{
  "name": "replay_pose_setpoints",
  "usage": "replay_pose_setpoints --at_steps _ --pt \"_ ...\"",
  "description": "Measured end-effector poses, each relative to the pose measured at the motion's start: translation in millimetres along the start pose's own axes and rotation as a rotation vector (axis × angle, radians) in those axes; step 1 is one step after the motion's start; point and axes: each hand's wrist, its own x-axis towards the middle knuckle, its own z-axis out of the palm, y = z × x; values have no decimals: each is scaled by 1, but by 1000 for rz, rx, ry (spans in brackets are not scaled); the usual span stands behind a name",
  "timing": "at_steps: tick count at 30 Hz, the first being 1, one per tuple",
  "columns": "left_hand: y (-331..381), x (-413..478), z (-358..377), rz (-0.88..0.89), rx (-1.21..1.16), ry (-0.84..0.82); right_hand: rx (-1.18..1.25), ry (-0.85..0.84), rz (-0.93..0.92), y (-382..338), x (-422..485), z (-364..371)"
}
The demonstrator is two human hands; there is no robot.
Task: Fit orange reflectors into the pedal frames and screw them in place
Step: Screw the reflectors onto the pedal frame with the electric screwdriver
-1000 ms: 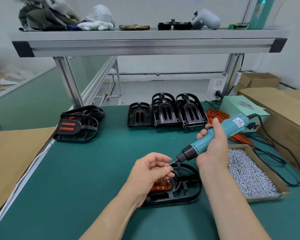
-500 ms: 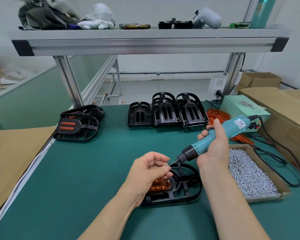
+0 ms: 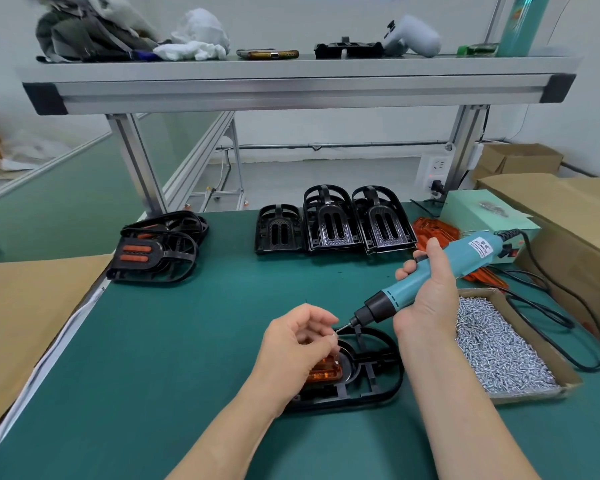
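Workbench mat (image 3: 187,341), green, beneath metal shelf (image 3: 291,88); left hand (image 3: 297,344) pinches screw (image 3: 333,336), right hand (image 3: 426,296) grips screwdriver (image 3: 465,256).

Two hands (image 3: 297,344), one screwdriver (image 3: 440,271), one box of screws (image 3: 499,344), three empty pedal frames (image 3: 329,225) behind.

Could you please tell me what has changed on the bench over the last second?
Nothing has visibly moved, and nothing was picked up or let go. The right hand still grips the screwdriver, its tip at the fingertips of the left hand, which pinch what looks like a small screw above the reflector in the pedal frame.
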Motion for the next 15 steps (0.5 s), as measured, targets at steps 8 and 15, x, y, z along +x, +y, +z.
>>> replay_pose_setpoints --at_steps 8,15 --pt "1 0 0 -4 5 -10 -7 11 28 3 0 0" --pt "1 -1 1 -8 2 -2 -3 16 27 3 1 -1"
